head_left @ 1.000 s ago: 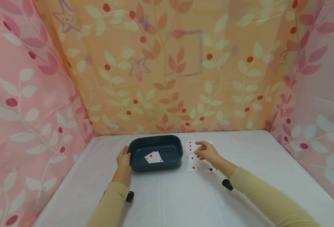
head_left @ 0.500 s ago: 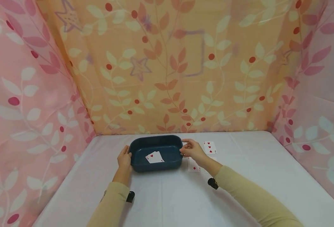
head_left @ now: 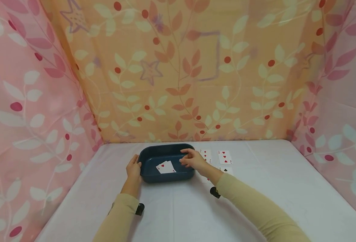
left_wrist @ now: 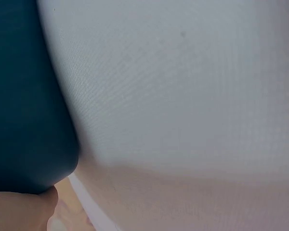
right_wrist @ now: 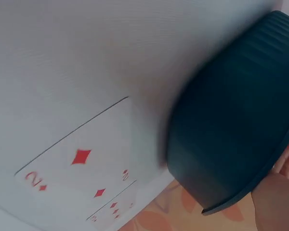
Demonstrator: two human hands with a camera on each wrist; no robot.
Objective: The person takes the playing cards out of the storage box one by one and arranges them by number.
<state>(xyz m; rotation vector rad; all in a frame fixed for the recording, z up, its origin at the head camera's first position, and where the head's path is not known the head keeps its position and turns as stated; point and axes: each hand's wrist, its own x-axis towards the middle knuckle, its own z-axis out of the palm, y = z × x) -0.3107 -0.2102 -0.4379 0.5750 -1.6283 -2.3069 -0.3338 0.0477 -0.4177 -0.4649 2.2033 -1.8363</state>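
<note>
Cards (head_left: 166,167) lie overlapping, face up, in the tray (head_left: 167,178), nearer its front wall. Of the hands, the left (head_left: 133,169) grips the tray's left end, a sensible brace; the right (head_left: 195,160) hangs over the right end, thumb and forefinger apart, nothing visible between them. The step looks like reaching in for a card. Lying flat, a card is probably awkward to lift, so a nail under a free corner, or a press and slide to the wall, should raise an edge to pinch. Taking the uppermost first ought to spare its neighbour. Best carry the wrist high over the two of diamonds (right_wrist: 84,154) and club (head_left: 226,170) on the tabletop (head_left: 178,208)
</note>
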